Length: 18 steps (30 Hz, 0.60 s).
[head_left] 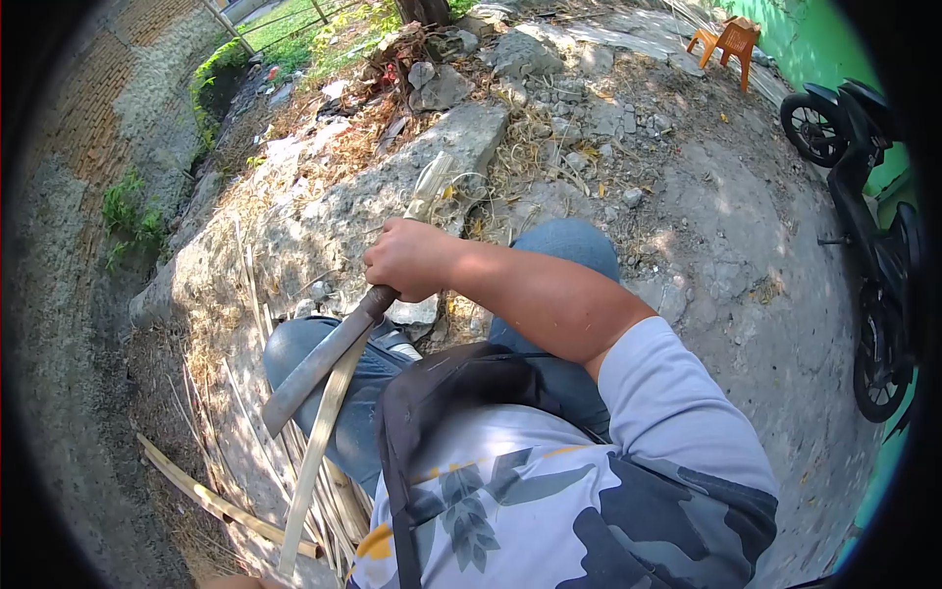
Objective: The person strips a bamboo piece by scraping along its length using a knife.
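My right hand (417,259) is closed around the dark handle of a machete (322,365), whose blade slants down to the left above my knee. A long pale bamboo strip (321,437) runs alongside the blade and behind my hand. Its frayed-looking far end shows beyond my knuckles; whether my fingers also grip it is hidden. Only a sliver of skin at the bottom edge, left of centre, may belong to my left arm or hand, with no fingers showing. More thin bamboo strips (345,506) lie beside my left leg.
A curved bamboo piece (221,506) lies at lower left. Ahead are a concrete slab (456,137), rubble and dry shavings. A brick wall (93,108) stands left; a black motorbike (863,196) and an orange plastic chair (736,41) are at right.
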### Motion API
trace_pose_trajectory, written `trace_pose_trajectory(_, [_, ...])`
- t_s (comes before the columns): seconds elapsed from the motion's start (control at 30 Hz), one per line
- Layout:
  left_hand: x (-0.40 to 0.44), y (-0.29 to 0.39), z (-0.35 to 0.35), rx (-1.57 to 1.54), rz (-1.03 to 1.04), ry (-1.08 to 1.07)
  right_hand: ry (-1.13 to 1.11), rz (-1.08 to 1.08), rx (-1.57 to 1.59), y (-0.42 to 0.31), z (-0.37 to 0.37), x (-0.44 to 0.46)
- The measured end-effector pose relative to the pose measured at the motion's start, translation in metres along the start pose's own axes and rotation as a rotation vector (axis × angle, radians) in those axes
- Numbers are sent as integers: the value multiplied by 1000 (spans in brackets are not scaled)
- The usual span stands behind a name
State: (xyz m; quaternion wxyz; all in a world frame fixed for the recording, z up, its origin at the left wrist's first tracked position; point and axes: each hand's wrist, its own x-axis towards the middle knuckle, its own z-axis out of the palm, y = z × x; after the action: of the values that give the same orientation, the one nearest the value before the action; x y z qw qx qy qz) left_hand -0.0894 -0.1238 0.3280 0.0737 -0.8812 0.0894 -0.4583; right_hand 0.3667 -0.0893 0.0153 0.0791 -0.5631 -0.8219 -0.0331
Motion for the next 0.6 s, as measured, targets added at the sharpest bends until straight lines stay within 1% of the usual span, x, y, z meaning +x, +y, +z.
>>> trace_pose_trajectory(0.03, [-13,-9,-1,67,-17,-42,1,3,-5,1,2,0])
trace_pose_trajectory(0.07, [-25,-10,25,134,-80,-120,15,1,-4,2,1,-1])
trace_pose_trajectory(0.1, [-54,0,71,203,-486,-280,27,-5,-2,2,1,-2])
trace_pose_trajectory(0.13, [-78,3,99,361,-719,-563,37,-10,0,1,1,-3])
trace_pose_trajectory(0.17, [-108,6,117,299,-893,-670,55,-24,4,3,3,-2])
trace_pose_trajectory(0.2, [-139,9,122,289,-1036,-844,29,-14,-3,0,1,-3])
trace_pose_trajectory(0.23, [-170,11,128,180,-1145,-850,4,-7,-14,-1,-4,-3])
trace_pose_trajectory(0.27, [-186,15,134,192,-1150,-897,-19,-1,-28,-2,-8,-2])
trace_pose_trajectory(0.33, [-204,23,144,165,-1289,-842,7,-19,-15,-2,-5,1])
trace_pose_trajectory(0.43, [-199,22,151,39,-1530,-764,73,-30,-7,0,0,3])
trace_pose_trajectory(0.53, [-205,34,156,127,-1569,-687,37,-7,-33,0,-2,2])
trace_pose_trajectory(0.57, [-205,35,155,112,-1592,-793,28,9,-3,0,-4,0])
trace_pose_trajectory(0.6, [-217,39,155,135,-1500,-816,22,7,0,1,-3,0])
